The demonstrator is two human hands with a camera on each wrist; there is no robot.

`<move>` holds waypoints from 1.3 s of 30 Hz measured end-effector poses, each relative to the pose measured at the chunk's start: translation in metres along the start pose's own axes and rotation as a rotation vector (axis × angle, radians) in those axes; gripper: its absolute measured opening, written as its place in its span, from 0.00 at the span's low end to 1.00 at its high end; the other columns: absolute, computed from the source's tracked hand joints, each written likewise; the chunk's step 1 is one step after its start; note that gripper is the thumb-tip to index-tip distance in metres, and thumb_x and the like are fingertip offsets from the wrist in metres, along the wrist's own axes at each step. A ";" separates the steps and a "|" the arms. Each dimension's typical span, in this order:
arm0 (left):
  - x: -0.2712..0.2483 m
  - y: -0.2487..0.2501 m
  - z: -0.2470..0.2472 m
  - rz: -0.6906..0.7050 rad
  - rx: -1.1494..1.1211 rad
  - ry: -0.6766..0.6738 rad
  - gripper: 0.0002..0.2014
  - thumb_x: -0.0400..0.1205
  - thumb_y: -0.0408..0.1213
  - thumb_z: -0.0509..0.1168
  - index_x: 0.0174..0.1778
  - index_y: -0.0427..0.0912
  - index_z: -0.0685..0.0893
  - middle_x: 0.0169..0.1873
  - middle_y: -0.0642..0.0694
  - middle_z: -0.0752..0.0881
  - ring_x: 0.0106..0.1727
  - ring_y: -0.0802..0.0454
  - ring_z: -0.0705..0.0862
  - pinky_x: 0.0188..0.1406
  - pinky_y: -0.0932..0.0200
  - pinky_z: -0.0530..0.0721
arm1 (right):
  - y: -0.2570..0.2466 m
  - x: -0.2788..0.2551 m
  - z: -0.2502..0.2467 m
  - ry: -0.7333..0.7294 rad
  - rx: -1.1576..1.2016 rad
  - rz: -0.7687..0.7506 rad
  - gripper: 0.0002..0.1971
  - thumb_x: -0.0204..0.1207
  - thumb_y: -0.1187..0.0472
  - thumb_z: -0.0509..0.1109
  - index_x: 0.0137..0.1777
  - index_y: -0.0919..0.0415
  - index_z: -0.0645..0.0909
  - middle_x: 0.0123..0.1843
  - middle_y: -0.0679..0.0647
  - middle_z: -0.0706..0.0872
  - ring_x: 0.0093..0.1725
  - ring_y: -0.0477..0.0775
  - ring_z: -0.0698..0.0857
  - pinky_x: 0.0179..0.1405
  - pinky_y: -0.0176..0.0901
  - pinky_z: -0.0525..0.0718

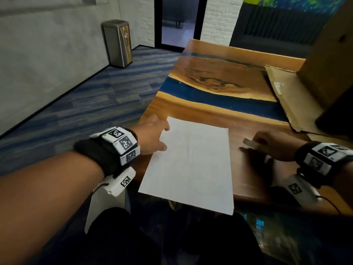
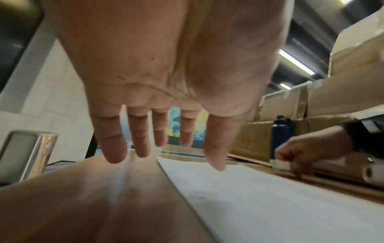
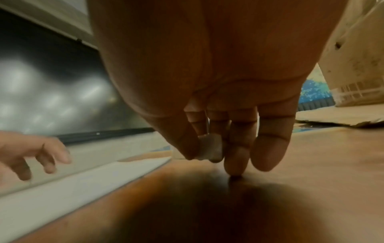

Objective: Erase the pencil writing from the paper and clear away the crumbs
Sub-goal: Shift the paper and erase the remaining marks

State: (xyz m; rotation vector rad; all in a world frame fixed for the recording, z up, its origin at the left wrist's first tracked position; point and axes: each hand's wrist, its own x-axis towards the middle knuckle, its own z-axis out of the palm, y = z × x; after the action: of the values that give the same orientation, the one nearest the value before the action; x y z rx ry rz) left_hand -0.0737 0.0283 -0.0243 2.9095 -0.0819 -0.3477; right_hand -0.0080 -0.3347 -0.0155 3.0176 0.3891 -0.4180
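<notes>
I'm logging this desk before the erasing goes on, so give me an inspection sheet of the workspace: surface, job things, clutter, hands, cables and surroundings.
Surface: wooden table with a blue band across it.
Job's things: white paper lies flat at the near edge, its near corner over the edge; no writing or crumbs can be made out. White eraser is beside the paper.
Clutter: flattened cardboard and a cardboard box at the far right; dark bottle by the boxes.
Hands: left hand open at the paper's far left corner; right hand pinches the eraser, off the paper.
Cables: thin cord at the right wrist.
Surroundings: metal bin by the wall, blue carpet.
</notes>
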 end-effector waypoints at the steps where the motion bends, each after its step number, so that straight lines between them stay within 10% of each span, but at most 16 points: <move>1: 0.000 -0.001 0.002 0.058 0.041 -0.050 0.30 0.81 0.53 0.72 0.79 0.58 0.71 0.81 0.52 0.65 0.80 0.47 0.67 0.73 0.48 0.70 | -0.005 0.001 -0.002 0.020 0.030 -0.001 0.07 0.82 0.46 0.63 0.44 0.42 0.79 0.43 0.49 0.88 0.39 0.51 0.86 0.44 0.54 0.88; 12: -0.026 0.024 0.003 0.175 0.383 -0.275 0.28 0.81 0.70 0.59 0.76 0.66 0.69 0.67 0.49 0.73 0.68 0.43 0.77 0.65 0.44 0.76 | -0.068 -0.003 -0.002 -0.047 0.555 -0.085 0.04 0.84 0.57 0.64 0.51 0.53 0.80 0.43 0.53 0.90 0.40 0.55 0.91 0.33 0.46 0.90; 17: -0.027 0.043 -0.010 0.284 0.333 -0.317 0.22 0.85 0.65 0.59 0.73 0.66 0.76 0.46 0.64 0.73 0.61 0.54 0.75 0.68 0.41 0.70 | -0.079 -0.004 0.000 -0.135 0.372 -0.118 0.07 0.84 0.61 0.61 0.48 0.52 0.79 0.44 0.56 0.87 0.40 0.56 0.87 0.35 0.46 0.89; 20: -0.006 0.028 -0.020 0.251 0.289 -0.182 0.26 0.85 0.59 0.64 0.80 0.66 0.70 0.69 0.56 0.77 0.73 0.49 0.75 0.70 0.42 0.73 | -0.076 -0.005 -0.002 -0.164 0.266 -0.135 0.10 0.83 0.65 0.58 0.48 0.52 0.79 0.45 0.55 0.86 0.45 0.59 0.86 0.43 0.50 0.88; 24: 0.022 0.006 -0.011 0.182 0.245 -0.221 0.51 0.77 0.62 0.73 0.88 0.63 0.46 0.89 0.51 0.50 0.87 0.42 0.57 0.80 0.40 0.64 | -0.069 -0.006 -0.008 -0.228 0.202 -0.126 0.09 0.82 0.65 0.60 0.48 0.52 0.80 0.44 0.53 0.87 0.45 0.57 0.86 0.42 0.47 0.86; 34: 0.037 0.003 0.014 0.221 0.332 -0.396 0.57 0.71 0.77 0.64 0.88 0.62 0.39 0.88 0.60 0.34 0.89 0.35 0.39 0.84 0.29 0.51 | -0.112 0.013 -0.029 -0.060 0.225 -0.287 0.13 0.79 0.35 0.65 0.51 0.43 0.79 0.41 0.43 0.87 0.40 0.44 0.84 0.37 0.39 0.75; 39: 0.033 0.010 0.008 0.243 0.354 -0.390 0.57 0.73 0.73 0.66 0.90 0.58 0.41 0.89 0.57 0.37 0.89 0.35 0.42 0.84 0.37 0.50 | -0.141 0.037 -0.013 -0.062 0.161 -0.325 0.11 0.84 0.46 0.65 0.61 0.49 0.75 0.46 0.44 0.82 0.41 0.44 0.79 0.33 0.37 0.71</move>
State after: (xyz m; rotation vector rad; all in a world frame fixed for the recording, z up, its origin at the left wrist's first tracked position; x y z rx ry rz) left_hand -0.0436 0.0142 -0.0378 3.0718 -0.6082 -0.9349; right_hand -0.0063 -0.1887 -0.0179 3.0876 0.8879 -0.5882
